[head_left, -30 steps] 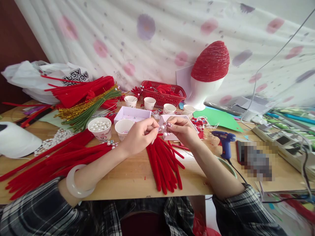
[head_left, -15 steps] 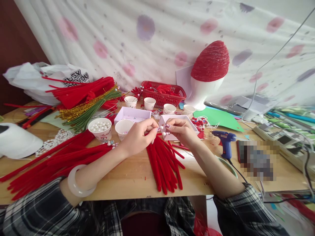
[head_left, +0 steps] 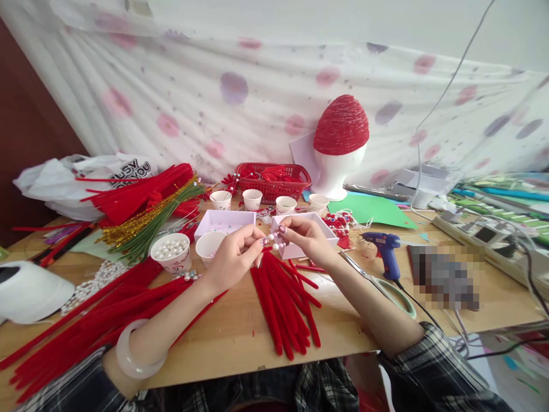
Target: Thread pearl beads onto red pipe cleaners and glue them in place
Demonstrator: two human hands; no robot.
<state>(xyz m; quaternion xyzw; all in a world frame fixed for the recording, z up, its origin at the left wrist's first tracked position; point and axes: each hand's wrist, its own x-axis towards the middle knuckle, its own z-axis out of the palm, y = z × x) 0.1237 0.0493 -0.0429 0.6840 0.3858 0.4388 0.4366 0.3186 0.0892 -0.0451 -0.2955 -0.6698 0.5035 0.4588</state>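
Pearl beads [head_left: 274,239] sit pinched between left hand [head_left: 234,257] and right hand [head_left: 306,240], both closed on them; beneath the grip red pipe cleaners [head_left: 283,303] lie loose, so assembly seems early

The bead sprig [head_left: 275,239] sits above the stem bundle [head_left: 283,303] lying on the desk [head_left: 240,329]. The bead cup [head_left: 170,254] stands left, the glue gun [head_left: 387,254] right.

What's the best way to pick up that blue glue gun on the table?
Take the blue glue gun by its handle, coming from the near right side, I'd judge. It rests on the table with its nozzle pointing left and the handle sloping toward the person, while the right hand and left hand pinch a pearl cluster further left.
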